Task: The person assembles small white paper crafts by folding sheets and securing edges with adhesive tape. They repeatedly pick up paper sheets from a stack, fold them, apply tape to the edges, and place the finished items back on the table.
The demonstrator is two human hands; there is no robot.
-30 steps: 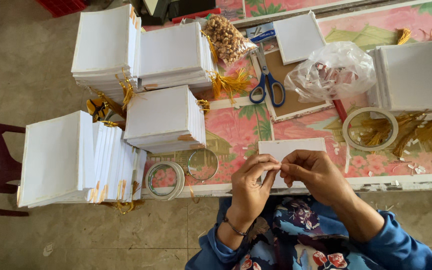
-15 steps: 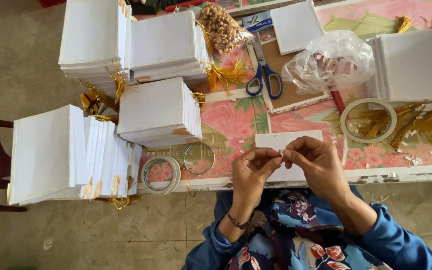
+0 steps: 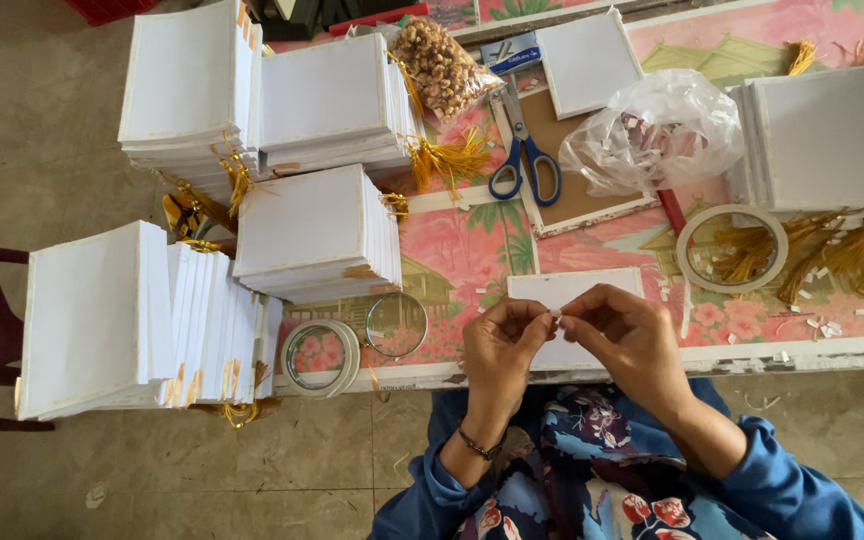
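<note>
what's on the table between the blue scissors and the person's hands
In the head view, bare flowered tablecloth below the scissors, then the white card under both hands.

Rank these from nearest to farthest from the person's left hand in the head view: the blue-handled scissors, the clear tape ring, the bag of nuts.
From the left hand:
1. Clear tape ring, just to its left.
2. Blue-handled scissors, up the table.
3. Bag of nuts, at the far edge.
</note>
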